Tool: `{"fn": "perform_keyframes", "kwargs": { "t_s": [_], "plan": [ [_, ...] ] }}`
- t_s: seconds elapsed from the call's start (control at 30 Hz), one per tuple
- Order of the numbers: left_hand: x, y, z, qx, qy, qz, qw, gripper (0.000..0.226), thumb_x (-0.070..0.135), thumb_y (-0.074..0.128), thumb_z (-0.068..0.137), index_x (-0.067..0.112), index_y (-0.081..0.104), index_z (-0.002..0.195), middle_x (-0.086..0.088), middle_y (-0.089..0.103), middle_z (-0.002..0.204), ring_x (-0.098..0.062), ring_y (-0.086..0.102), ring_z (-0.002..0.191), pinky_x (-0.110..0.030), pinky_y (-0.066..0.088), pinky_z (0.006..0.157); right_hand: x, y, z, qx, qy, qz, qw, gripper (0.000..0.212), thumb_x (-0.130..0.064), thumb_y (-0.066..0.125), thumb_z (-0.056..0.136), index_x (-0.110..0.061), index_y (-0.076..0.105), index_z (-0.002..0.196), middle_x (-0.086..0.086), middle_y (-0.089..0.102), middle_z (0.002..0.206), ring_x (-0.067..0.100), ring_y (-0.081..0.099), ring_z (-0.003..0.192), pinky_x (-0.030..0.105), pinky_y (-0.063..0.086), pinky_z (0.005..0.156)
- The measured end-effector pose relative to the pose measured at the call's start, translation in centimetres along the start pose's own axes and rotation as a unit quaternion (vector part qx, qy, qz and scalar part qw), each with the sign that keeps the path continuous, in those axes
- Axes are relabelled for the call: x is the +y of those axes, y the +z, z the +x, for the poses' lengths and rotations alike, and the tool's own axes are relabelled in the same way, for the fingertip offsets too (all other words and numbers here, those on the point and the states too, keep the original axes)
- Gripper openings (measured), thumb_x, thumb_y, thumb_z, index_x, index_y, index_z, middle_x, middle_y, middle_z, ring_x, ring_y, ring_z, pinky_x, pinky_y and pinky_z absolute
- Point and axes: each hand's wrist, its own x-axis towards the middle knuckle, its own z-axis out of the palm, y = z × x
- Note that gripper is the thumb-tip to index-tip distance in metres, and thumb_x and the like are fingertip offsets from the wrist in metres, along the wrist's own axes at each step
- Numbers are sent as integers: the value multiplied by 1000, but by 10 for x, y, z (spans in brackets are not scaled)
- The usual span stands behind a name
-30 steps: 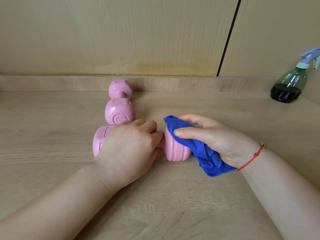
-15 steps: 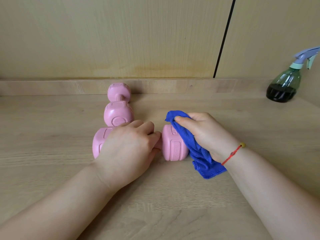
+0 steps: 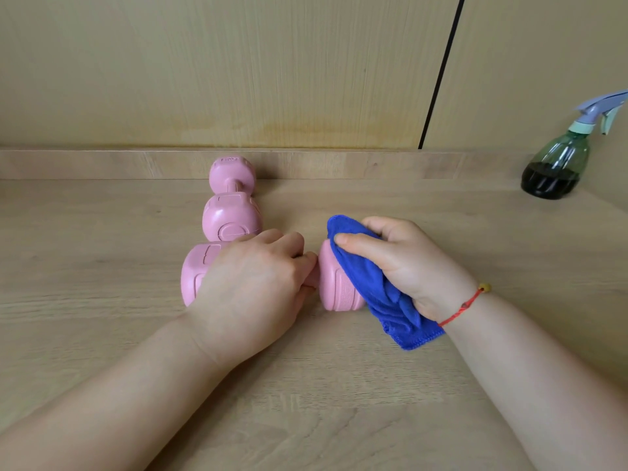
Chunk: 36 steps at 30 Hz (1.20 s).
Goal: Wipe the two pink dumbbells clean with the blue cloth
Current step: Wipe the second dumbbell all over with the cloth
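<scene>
Head camera view shows the near dumbbell (image 3: 339, 287) lying crosswise on the worktop (image 3: 102, 334), in front of the person. The left hand (image 3: 251, 287) covers its middle, and the grip is closed: the fingers curl over the handle and hide it. The right hand (image 3: 407, 263) holds the blue cloth (image 3: 373, 290) with the thumb on top and the fingers curled behind, and presses it against the right end of this dumbbell. A loose tail of the cloth hangs down to the worktop. The far dumbbell (image 3: 231, 215) lies lengthwise just behind the left hand, its far end near the back wall. I cannot tell if the two dumbbells touch.

I judge that the wiping of the right end is in progress. The main risk is that the sideways push of the cloth moves the dumbbell, if the left grip becomes loose; then it may roll or slide into the far dumbbell. Also the bunched cloth may pass over the grooves in the end face and leave dirt there. The spray bottle (image 3: 557, 164) stands well apart at the far right, so I think it is not in danger.
</scene>
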Motion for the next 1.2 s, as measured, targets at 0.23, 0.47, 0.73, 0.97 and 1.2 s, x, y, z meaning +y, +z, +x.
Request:
{"fn": "perform_keyframes", "kwargs": {
  "t_s": [0.23,0.47,0.73,0.97,1.2],
  "plan": [
    [1,-2,-1,6,-2,11,1000,24,29,47,82,19,66,71,2,53,68,-24,52,59,-26,25,48,4,-4,-3,-40,8,40,998,25,-25,66,90,-2,63,101,0,55,69,13,50,59,25,41,53],
    [6,12,-2,54,-27,54,997,5,16,66,78,13,69,82,-4,55,72,-29,50,63,-35,37,54,10,-8,-3,-82,-36,73,993,45,-16,80,69,-14,63,110,2,69,92,13,66,78,25,52,67],
    [-2,12,8,26,-8,49,998,5,18,65,73,13,64,74,-5,52,72,-28,48,62,-36,38,51,15,-5,2,-40,-120,50,991,23,-19,79,72,-19,64,89,-1,66,86,12,61,80,27,50,74],
    [-6,-7,7,9,58,43,997,28,29,42,80,14,65,76,-1,52,68,-26,49,61,-30,26,53,19,-4,4,26,-118,92,988,20,-12,67,90,6,59,87,6,48,70,14,44,64,26,38,59],
    [-12,-11,6,-4,72,-33,997,27,35,43,85,18,61,74,4,54,60,-24,48,59,-35,41,49,18,-14,0,-51,-34,249,967,31,-19,61,86,-6,66,113,10,72,114,21,67,109,40,52,97]
  ]
}}
